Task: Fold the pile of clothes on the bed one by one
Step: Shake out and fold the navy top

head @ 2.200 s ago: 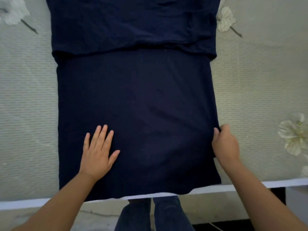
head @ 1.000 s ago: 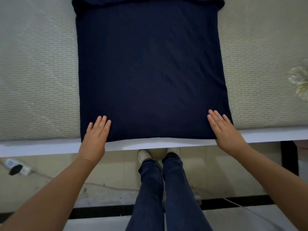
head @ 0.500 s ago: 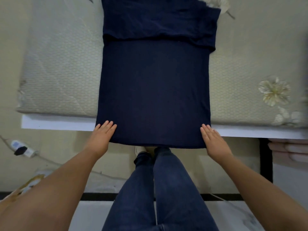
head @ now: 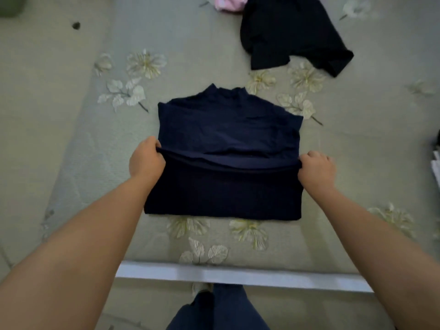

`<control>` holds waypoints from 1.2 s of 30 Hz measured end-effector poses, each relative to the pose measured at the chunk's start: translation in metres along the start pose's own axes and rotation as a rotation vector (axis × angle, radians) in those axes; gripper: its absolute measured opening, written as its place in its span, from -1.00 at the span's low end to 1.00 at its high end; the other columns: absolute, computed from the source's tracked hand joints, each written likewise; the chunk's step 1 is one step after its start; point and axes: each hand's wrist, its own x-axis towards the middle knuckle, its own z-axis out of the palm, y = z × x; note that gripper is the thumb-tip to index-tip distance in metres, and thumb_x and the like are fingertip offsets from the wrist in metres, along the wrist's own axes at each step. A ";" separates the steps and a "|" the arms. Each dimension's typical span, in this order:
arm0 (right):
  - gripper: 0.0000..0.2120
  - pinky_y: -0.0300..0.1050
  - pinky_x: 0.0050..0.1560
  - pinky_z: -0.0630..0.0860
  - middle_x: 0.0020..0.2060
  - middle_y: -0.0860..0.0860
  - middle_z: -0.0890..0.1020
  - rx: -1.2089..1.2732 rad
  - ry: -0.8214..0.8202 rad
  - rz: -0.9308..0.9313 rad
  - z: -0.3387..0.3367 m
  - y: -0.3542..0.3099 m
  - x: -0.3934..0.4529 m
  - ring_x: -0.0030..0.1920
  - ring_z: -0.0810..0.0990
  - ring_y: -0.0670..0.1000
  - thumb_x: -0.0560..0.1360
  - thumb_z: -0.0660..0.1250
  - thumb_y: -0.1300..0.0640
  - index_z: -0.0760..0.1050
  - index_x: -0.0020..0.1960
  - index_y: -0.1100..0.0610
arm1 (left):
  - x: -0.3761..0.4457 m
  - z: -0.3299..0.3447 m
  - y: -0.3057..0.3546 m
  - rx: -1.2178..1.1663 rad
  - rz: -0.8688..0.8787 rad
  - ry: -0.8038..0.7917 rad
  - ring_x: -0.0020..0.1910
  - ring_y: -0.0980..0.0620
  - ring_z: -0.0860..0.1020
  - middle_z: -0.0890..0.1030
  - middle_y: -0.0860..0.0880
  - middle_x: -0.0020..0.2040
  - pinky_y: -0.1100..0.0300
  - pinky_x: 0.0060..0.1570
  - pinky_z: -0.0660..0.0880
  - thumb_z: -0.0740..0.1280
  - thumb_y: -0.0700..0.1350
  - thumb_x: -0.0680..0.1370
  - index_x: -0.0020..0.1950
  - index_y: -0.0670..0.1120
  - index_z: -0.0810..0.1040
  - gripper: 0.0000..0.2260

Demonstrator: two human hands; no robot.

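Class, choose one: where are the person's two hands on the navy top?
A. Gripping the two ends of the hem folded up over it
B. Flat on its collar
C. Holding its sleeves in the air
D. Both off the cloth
A: the left hand and right hand each grip an end of the folded-up hem of the navy top.

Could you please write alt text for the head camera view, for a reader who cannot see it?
Both hands, left and right, grip the bottom hem of a navy top and carry it toward the collar, over a floral bed. A crumpled black garment lies beyond.
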 end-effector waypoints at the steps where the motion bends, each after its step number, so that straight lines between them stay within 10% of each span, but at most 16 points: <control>1: -0.74 -0.03 0.01 0.21 -0.05 0.24 0.56 0.020 0.003 0.010 -0.004 0.000 0.019 0.00 0.48 0.23 0.41 0.18 0.38 0.53 0.05 0.30 | 0.017 -0.001 0.008 -0.054 -0.023 0.013 -0.18 -0.08 0.41 0.52 -0.20 -0.08 0.12 -0.20 0.31 0.12 -0.36 0.49 0.00 -0.23 0.47 -0.81; 13: -0.86 0.08 0.31 0.10 -0.37 0.02 0.46 -0.005 -0.105 0.200 -0.020 -0.015 0.216 -0.07 0.48 0.12 0.36 0.19 0.33 0.49 -0.29 0.18 | 0.207 0.037 0.047 0.102 -0.170 0.006 -0.28 -0.10 0.36 0.37 -0.07 -0.38 0.14 -0.32 0.21 0.09 -0.35 0.47 -0.42 -0.14 0.25 -0.73; 18: -0.87 0.11 0.33 0.09 -0.26 0.09 0.51 -0.039 -0.104 0.249 -0.001 -0.022 0.283 -0.01 0.48 0.14 0.37 0.20 0.32 0.49 -0.25 0.18 | 0.283 0.064 0.060 0.264 -0.166 -0.063 -0.15 -0.18 0.47 0.55 -0.23 -0.09 0.08 -0.19 0.33 0.15 -0.31 0.48 -0.15 -0.23 0.43 -0.91; 22: -0.62 0.24 0.38 -0.06 0.29 0.19 0.37 -0.009 -0.174 0.284 0.043 -0.034 0.310 0.37 0.20 0.17 0.44 0.15 0.32 0.39 0.25 0.21 | 0.309 0.100 0.050 0.455 -0.077 -0.092 0.18 -0.24 0.40 0.46 -0.25 0.18 -0.09 0.19 0.28 0.20 -0.26 0.48 0.25 -0.23 0.34 -0.67; 27: -0.58 0.31 0.36 -0.03 0.41 0.27 0.22 0.178 -0.035 0.133 0.090 -0.068 0.268 0.45 0.10 0.26 0.50 0.18 0.29 0.31 0.36 0.29 | 0.249 0.145 0.034 0.343 0.266 -0.161 0.46 -0.17 0.11 0.21 -0.23 0.45 -0.17 0.38 -0.06 0.21 -0.22 0.54 0.41 -0.24 0.26 -0.56; 36: -0.50 0.44 0.18 0.14 0.28 0.32 0.41 0.173 -0.068 0.115 0.134 -0.064 0.107 0.28 0.32 0.39 0.47 0.06 0.02 0.43 0.27 0.29 | 0.140 0.170 -0.010 0.455 0.575 -0.301 0.21 -0.33 0.45 0.49 -0.30 0.23 -0.30 0.17 0.15 0.08 0.00 0.47 0.22 -0.31 0.49 -0.50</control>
